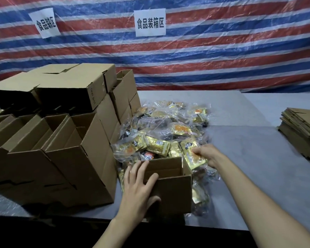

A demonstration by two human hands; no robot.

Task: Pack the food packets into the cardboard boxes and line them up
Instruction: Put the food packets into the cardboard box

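An open cardboard box (174,192) stands near the table's front edge, against a heap of gold food packets (166,126). My left hand (139,185) holds the box's left corner, fingers over the rim and thumb on the front wall. Just right of the box, my right hand (207,153) pinches one gold packet (192,154) at the near edge of the heap. What lies inside the box is hidden.
Rows of open cardboard boxes (61,158) fill the left of the grey table (258,167), with more boxes (64,83) stacked on top behind. A pile of flattened cartons (301,133) lies at the right edge. A striped tarp with paper signs (150,22) hangs behind.
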